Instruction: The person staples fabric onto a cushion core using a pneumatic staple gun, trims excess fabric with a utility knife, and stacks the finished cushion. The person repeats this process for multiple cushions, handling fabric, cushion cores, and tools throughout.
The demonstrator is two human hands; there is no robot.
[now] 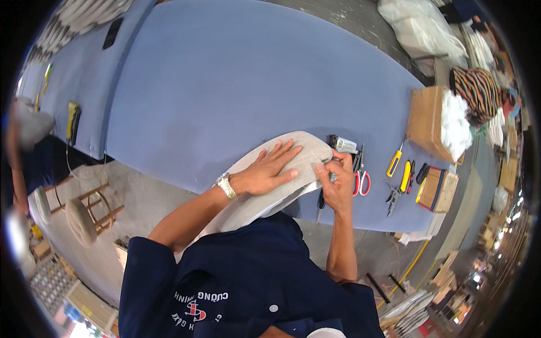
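A beige fabric-covered seat pad (310, 147) lies at the near edge of the blue-topped table, partly over my lap. My left hand (266, 170) rests flat on top of it with the fingers spread. At the pad's right end, my right hand (337, 185) grips the edge, thumb on top and fingers curled around the side. Whitish material shows along the pad's near underside. Just beyond my right hand lie red-handled scissors (362, 181) and a small dark and pale canister-like item (342, 143). A thin pointed tool (320, 206) sits below my right hand, its handle partly hidden.
Farther right on the blue table (248, 73) are a yellow screwdriver (394, 163), pliers (393, 198), a yellow cutter (406, 174) and a cardboard box (426, 121) with white stuffing. A wooden stool (84, 219) stands left. Another person (34, 163) is at the far left.
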